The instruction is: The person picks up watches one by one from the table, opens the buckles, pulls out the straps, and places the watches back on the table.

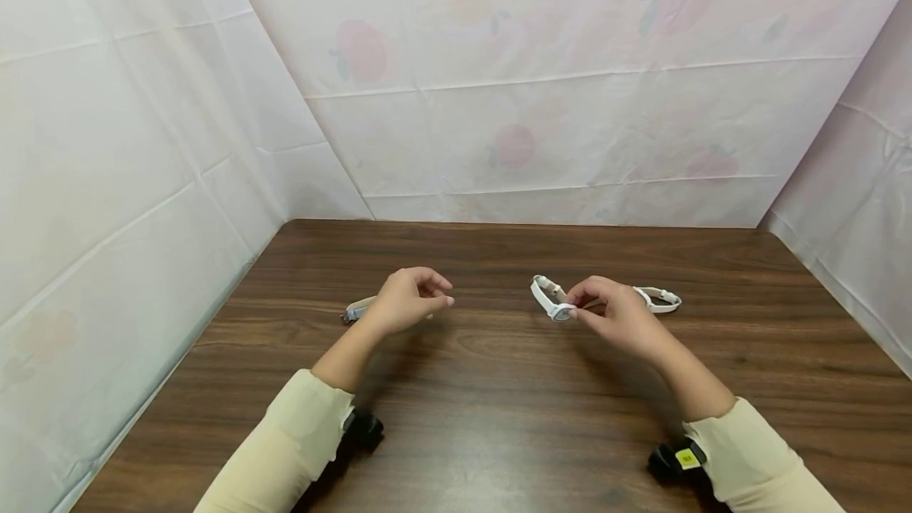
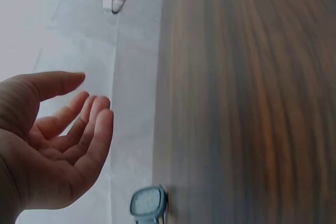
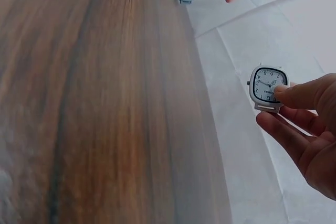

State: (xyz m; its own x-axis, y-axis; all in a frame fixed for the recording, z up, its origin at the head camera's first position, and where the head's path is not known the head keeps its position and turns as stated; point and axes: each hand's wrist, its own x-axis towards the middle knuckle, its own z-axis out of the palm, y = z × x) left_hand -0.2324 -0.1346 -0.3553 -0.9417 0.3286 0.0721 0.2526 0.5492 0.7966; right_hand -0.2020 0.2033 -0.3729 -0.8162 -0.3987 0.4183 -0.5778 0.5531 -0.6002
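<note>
- Backdrop (image 1: 541, 101): pale sheeting with faint pink fruit print, creased, standing on three sides of the work area.
- Table (image 1: 499, 402): dark wood-grain top, running from the sheeting towards the person.
- Sleeves: cream, one on each forearm, with a small dark camera unit under each wrist.
- Left hand (image 1: 409, 301): raised just above the table, palm open, fingers loosely bent, grasping nothing; the left wrist view shows the bare palm (image 2: 50, 140).
- Right hand (image 1: 616, 313): thumb and fingers pinching the white watch by its case, above the table's middle right.
- White watch (image 1: 563, 309): square case with rounded corners, white dial with dark hands (image 3: 268, 87); white strap trailing behind the hand to the right.
- Blue-grey watch (image 1: 358, 309): lying on the table just behind the left hand, untouched; face visible near the table in the left wrist view (image 2: 148, 203).
</note>
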